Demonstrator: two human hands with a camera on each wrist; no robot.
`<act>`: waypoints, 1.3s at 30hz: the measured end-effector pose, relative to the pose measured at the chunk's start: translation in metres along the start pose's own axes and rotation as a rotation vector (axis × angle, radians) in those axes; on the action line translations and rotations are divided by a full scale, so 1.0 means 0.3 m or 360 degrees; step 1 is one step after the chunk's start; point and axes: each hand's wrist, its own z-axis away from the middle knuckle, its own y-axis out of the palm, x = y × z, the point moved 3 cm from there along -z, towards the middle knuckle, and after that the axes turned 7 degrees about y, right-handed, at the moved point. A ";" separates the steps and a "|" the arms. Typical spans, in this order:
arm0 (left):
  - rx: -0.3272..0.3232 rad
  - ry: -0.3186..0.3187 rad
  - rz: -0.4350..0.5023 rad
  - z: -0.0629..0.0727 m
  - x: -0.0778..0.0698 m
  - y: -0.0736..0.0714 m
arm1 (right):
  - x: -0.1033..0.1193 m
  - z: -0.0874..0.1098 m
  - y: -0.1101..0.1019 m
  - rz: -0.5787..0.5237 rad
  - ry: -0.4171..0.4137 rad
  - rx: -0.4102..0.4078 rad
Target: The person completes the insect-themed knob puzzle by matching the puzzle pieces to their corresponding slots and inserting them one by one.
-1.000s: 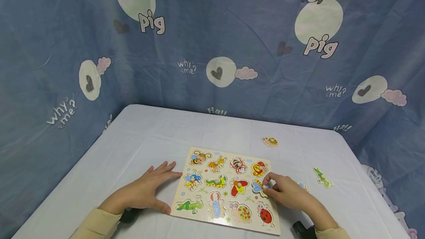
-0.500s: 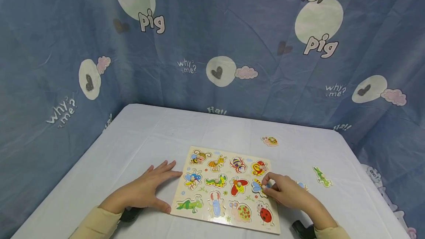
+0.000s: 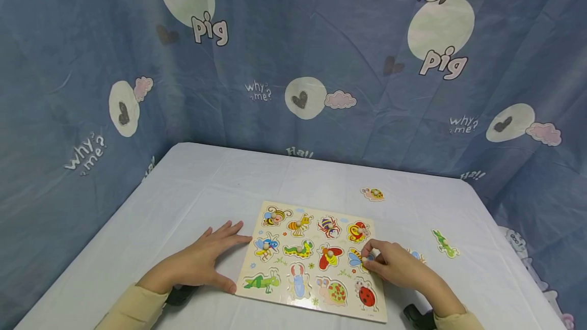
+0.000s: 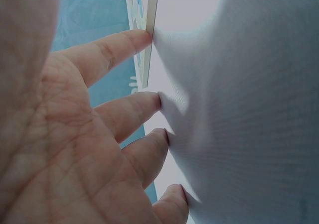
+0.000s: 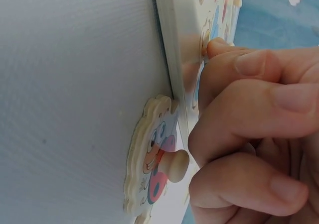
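A wooden insect puzzle board lies on the white table. My left hand has its fingers spread beside it, thumb and index finger touching the board's left edge. In the left wrist view, that index finger meets the board's side. My right hand pinches the knob of a blue-winged, yellow-striped bee puzzle piece at the right of the middle row. Part of the piece is hidden by the fingers. In the right wrist view, a knobbed ladybug piece lies on the table against the board's edge.
A snail piece lies behind the board, and a green grasshopper piece lies to the right. A bluish piece is partly hidden behind my right hand. The blue patterned curtain stands around the table.
My right hand stays at the same place. The bee piece appears to sit a little flatter in its recess. The left hand keeps still at the board's edge.
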 end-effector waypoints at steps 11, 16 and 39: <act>-0.0002 0.0025 0.0011 0.000 -0.001 -0.005 | -0.007 0.003 0.008 -0.0040 0.0042 -0.0025; 0.0010 0.0007 0.0019 -0.002 -0.003 0.000 | -0.012 0.006 0.012 -0.0041 0.0055 -0.0043; 0.0016 0.0026 -0.0077 0.002 -0.017 0.000 | -0.014 -0.002 0.008 -0.0076 0.0084 -0.0056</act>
